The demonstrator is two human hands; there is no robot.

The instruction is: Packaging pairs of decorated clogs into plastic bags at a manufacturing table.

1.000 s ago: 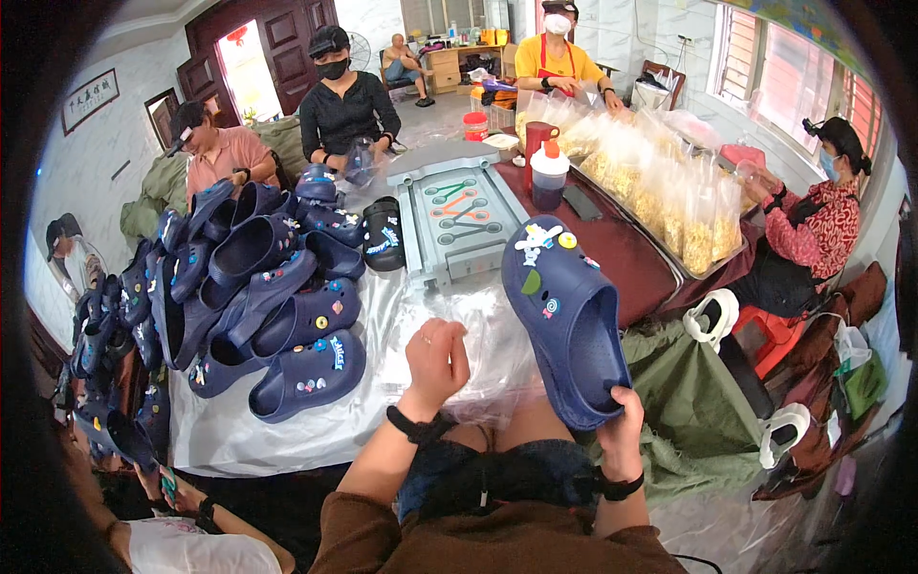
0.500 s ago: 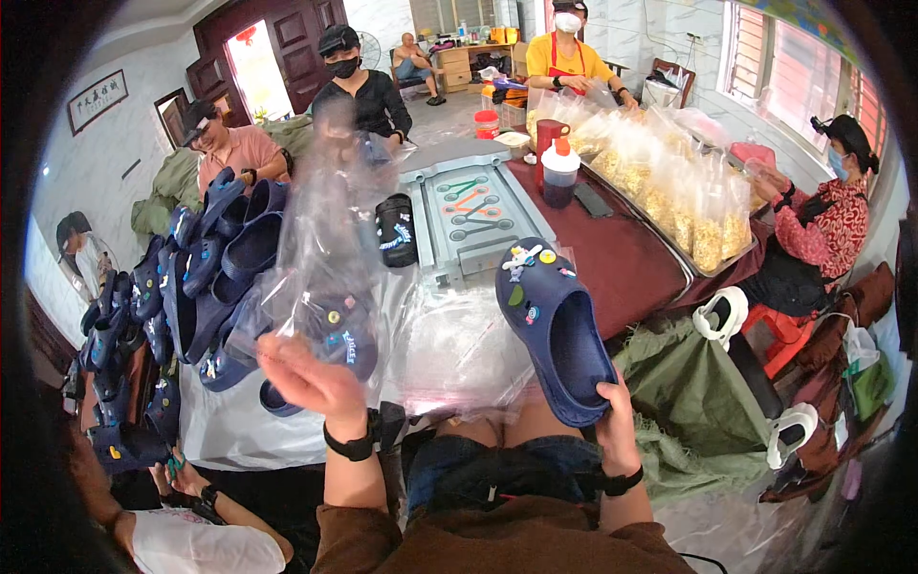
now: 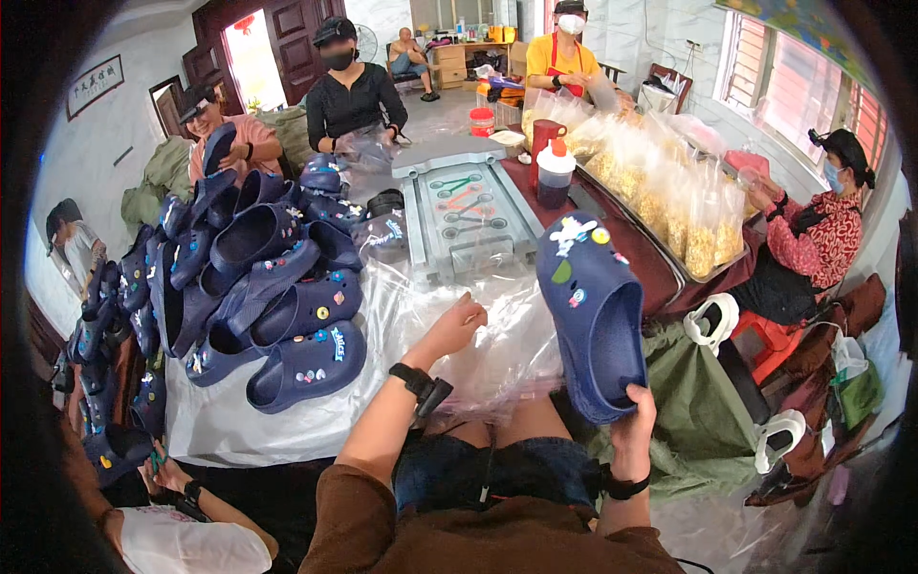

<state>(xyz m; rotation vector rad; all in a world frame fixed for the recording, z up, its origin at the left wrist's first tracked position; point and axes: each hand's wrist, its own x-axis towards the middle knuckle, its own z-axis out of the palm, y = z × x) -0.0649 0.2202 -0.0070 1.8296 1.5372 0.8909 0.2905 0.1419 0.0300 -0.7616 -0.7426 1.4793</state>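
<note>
Clog pile (image 3: 287,277) crowds left. Bare sheet (image 3: 215,435) to near edge. Left hand (image 3: 456,327) over clear bags (image 3: 512,349), fingers bunched; can't tell if pinching. Gray panel (image 3: 462,263) blocks beyond. Navy clog (image 3: 574,320) rightward, heel gripped by right hand (image 3: 633,428); green sack (image 3: 693,411) beside.

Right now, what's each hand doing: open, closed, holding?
Left hand: partly curled at the clear plastic; whether it grips any cannot be told.
Right hand: closed on the heel end of a navy clog.

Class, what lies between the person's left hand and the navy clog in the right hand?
Clear plastic bags lie between the left hand and the navy clog, in the head view.
</note>
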